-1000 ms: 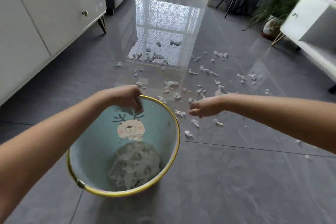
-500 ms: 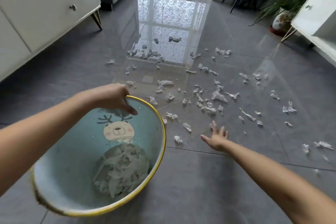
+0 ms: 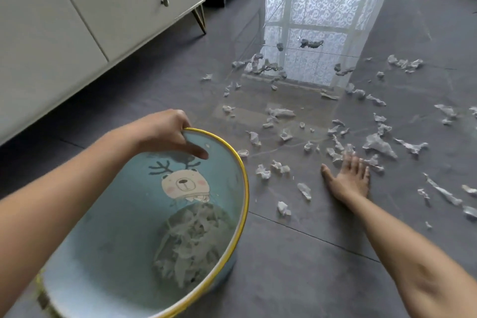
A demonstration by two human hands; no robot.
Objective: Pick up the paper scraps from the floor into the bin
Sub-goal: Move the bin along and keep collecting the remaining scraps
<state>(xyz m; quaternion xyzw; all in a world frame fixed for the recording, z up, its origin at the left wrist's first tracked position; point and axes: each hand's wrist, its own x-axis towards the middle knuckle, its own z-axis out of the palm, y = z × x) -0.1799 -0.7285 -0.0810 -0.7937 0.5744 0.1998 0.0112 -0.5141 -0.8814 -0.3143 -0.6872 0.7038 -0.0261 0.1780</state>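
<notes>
Scraps of crumpled white paper (image 3: 378,144) lie just beyond the flat, spread right hand (image 3: 347,179); the farther left hand (image 3: 162,133) grips the yellow-rimmed blue bin (image 3: 124,214).

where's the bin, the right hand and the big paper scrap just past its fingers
bin (image 3: 129,214): head view, inner blue wall
right hand (image 3: 348,178): head view, back of the hand
big paper scrap (image 3: 378,146): head view, middle of the scrap

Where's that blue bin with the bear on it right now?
The bin is lower left in the head view, tipped, its yellow rim gripped by the left hand; the white cabinet stands behind it and paper scraps lie to its right.
</notes>
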